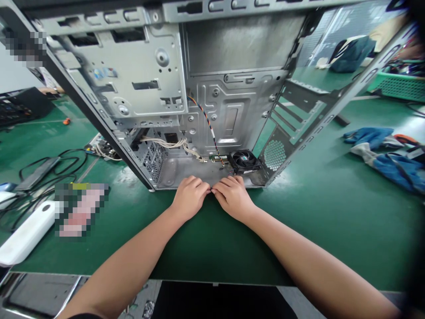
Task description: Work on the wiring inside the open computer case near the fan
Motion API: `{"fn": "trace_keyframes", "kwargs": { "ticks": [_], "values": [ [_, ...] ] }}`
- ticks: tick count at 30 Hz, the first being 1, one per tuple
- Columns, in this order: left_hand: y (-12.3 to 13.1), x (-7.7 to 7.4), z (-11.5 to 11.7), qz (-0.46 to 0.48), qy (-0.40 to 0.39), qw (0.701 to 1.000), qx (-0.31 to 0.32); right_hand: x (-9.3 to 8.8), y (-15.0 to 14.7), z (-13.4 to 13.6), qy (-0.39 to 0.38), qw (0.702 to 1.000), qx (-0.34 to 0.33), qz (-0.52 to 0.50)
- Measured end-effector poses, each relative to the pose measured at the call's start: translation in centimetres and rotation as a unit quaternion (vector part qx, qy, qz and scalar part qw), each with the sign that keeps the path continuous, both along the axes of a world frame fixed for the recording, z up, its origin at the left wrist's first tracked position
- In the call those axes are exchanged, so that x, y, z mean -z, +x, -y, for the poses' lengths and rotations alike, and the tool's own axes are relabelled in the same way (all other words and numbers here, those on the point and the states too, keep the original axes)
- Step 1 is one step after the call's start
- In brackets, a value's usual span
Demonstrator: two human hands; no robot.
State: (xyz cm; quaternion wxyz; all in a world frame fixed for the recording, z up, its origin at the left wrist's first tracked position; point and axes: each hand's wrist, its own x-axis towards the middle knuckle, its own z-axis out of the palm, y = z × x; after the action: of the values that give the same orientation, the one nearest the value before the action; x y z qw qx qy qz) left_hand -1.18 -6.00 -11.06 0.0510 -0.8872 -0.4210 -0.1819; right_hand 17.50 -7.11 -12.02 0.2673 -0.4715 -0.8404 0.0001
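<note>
An opened computer case (229,106) stands upright on the green table, its open side facing me. At the case's lower front edge, my left hand (191,195) and my right hand (234,195) nearly meet, both with fingers closed in a pinch. Something small and dark shows between the fingertips, too small to name. Just behind my right hand, a black cooling fan (245,160) lies on the case floor beside a green memory module (218,158). A multicoloured twisted cable (207,117) hangs from the drive cage (133,75). White wires (169,142) run along the lower left inside.
Black cables with an adapter (38,173) and a long white object (28,232) are on the left of the table (332,230). Blue-and-grey gloves (392,159) lie at right. Behind them stands a green basket (398,86). A dark bag (353,53) rests farther back.
</note>
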Motion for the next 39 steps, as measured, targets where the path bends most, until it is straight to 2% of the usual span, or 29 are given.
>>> {"fn": "trace_keyframes", "kwargs": {
  "ticks": [8, 26, 39],
  "values": [
    [0.21, -0.22, 0.10, -0.019, 0.001, 1.000, -0.006, -0.18, -0.06, 0.01, 0.002, 1.000, -0.001, -0.005],
    [0.07, 0.05, 0.00, 0.017, -0.009, 1.000, 0.009, 0.19, -0.02, 0.08, 0.001, 1.000, -0.006, 0.001],
    [0.24, 0.00, 0.20, -0.051, 0.012, 0.999, 0.001, 0.03, -0.09, 0.15, 0.001, 1.000, -0.007, 0.007]
  ]
}}
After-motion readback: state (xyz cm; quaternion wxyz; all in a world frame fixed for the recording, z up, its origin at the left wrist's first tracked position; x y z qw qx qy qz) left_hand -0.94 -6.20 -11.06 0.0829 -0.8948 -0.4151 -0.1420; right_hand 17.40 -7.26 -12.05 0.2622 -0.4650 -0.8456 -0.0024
